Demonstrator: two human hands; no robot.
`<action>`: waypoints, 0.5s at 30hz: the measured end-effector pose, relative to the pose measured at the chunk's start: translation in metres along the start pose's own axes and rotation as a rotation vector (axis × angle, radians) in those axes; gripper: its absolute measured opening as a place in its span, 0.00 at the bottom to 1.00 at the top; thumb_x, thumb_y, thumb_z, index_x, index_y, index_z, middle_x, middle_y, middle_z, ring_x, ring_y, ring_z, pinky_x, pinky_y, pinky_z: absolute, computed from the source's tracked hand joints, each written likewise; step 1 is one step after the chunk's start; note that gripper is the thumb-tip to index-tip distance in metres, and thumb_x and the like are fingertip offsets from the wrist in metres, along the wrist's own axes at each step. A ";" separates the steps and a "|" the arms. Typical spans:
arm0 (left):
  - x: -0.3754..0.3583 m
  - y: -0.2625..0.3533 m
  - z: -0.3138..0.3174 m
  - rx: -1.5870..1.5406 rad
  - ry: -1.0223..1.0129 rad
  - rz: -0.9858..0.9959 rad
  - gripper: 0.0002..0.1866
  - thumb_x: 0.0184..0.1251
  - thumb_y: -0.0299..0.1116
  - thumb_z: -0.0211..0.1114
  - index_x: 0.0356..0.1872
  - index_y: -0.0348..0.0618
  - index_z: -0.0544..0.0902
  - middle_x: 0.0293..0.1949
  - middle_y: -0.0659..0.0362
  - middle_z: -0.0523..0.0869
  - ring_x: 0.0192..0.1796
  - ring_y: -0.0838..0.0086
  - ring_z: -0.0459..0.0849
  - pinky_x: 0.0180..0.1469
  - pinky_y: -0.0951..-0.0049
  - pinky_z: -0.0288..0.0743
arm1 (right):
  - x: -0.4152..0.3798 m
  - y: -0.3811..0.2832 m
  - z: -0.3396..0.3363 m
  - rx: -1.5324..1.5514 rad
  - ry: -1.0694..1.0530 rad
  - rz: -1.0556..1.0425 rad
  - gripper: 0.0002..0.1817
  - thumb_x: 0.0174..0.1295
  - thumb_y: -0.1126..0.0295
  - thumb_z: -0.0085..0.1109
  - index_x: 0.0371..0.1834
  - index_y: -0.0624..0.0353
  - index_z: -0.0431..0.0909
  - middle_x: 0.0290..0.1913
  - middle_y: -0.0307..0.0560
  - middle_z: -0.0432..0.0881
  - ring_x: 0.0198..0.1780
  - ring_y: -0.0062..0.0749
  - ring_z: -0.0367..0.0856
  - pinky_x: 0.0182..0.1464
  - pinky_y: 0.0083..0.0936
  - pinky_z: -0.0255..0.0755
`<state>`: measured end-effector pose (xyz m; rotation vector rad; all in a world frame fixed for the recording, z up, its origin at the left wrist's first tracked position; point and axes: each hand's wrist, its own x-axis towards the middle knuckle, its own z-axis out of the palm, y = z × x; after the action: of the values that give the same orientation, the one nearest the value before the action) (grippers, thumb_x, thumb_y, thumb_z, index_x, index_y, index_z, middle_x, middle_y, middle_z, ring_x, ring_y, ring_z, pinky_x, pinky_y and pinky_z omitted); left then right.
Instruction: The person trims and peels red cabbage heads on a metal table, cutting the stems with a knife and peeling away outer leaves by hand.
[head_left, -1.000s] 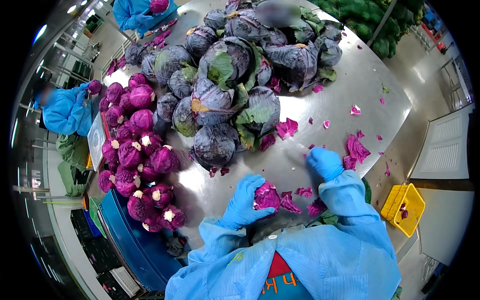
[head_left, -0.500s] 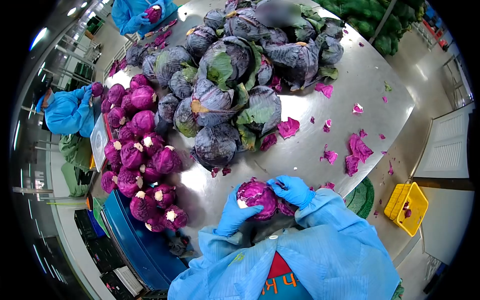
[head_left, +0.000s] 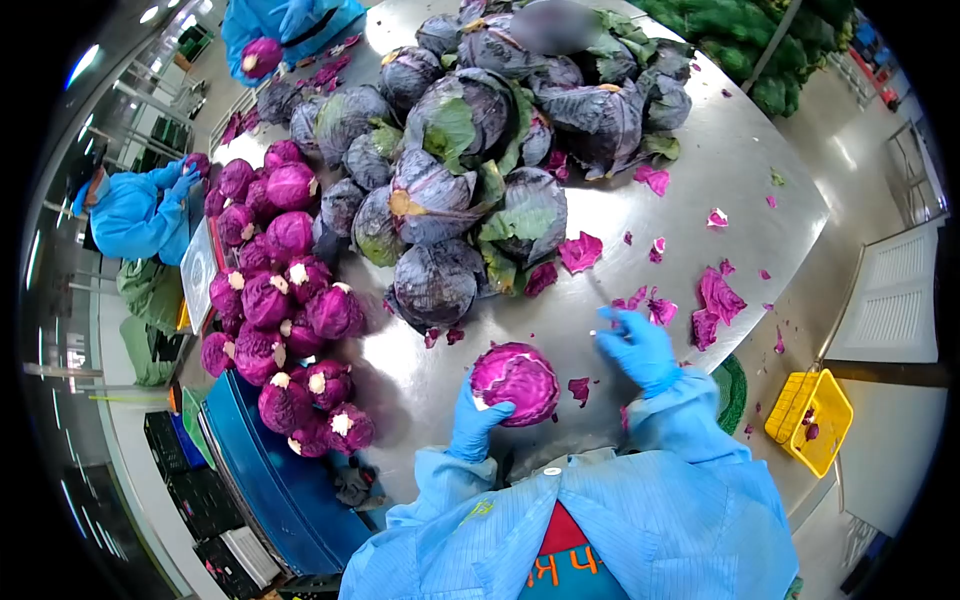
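Observation:
My left hand [head_left: 472, 420], in a blue glove, is closed around the lower left side of a peeled red cabbage [head_left: 515, 384] held just above the table. A pale cut patch shows beside the thumb. To the right, my gloved right hand [head_left: 640, 350] is away from the cabbage, its fingers stretched out over the metal table, slightly blurred. Magenta leaf scraps [head_left: 637, 298] lie just beyond its fingertips. A small dark-red leaf piece [head_left: 579, 391] rests between the cabbage and my right hand.
Unpeeled cabbages [head_left: 435, 285] are heaped ahead on the metal table [head_left: 740, 190]. Several peeled ones [head_left: 335, 312] are piled at left above a blue bin [head_left: 270, 470]. Two co-workers [head_left: 140, 215] in blue stand at the far left. A yellow basket [head_left: 835, 440] sits on the floor at right.
My right hand has left the cabbage and moved right and forward, fingers now spread. New leaf scraps lie near it and beside the cabbage. My left hand still holds the cabbage.

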<state>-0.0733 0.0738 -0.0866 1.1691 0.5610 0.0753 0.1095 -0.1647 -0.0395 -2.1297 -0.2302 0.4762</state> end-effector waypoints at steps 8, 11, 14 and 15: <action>0.015 0.016 0.023 0.160 -0.180 0.051 0.60 0.32 0.39 0.87 0.70 0.38 0.60 0.65 0.51 0.71 0.65 0.63 0.72 0.68 0.62 0.67 | 0.016 -0.016 0.032 0.433 -0.600 0.125 0.30 0.55 0.56 0.74 0.56 0.61 0.78 0.38 0.43 0.82 0.40 0.24 0.79 0.47 0.27 0.75; 0.022 0.014 0.021 0.191 -0.210 0.032 0.59 0.32 0.39 0.87 0.69 0.38 0.61 0.64 0.51 0.71 0.66 0.64 0.71 0.69 0.62 0.65 | 0.019 -0.003 0.031 0.272 -0.618 -0.101 0.24 0.61 0.53 0.66 0.53 0.60 0.79 0.38 0.49 0.83 0.38 0.31 0.82 0.43 0.30 0.76; 0.024 0.016 0.023 0.207 -0.247 0.034 0.58 0.32 0.39 0.87 0.69 0.38 0.62 0.64 0.52 0.71 0.66 0.64 0.71 0.69 0.62 0.65 | 0.022 -0.003 0.023 -0.035 -0.608 -0.352 0.22 0.66 0.52 0.59 0.52 0.58 0.78 0.38 0.52 0.82 0.37 0.41 0.83 0.40 0.33 0.76; 0.024 0.018 0.022 0.214 -0.258 0.036 0.58 0.32 0.39 0.87 0.69 0.38 0.62 0.64 0.52 0.71 0.66 0.65 0.71 0.69 0.62 0.65 | 0.018 -0.005 0.021 -0.081 -0.565 -0.435 0.21 0.66 0.53 0.57 0.52 0.57 0.78 0.39 0.52 0.82 0.37 0.44 0.83 0.39 0.34 0.76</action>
<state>-0.0390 0.0703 -0.0737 1.3726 0.3251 -0.1059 0.1169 -0.1401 -0.0505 -1.8994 -1.0205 0.8034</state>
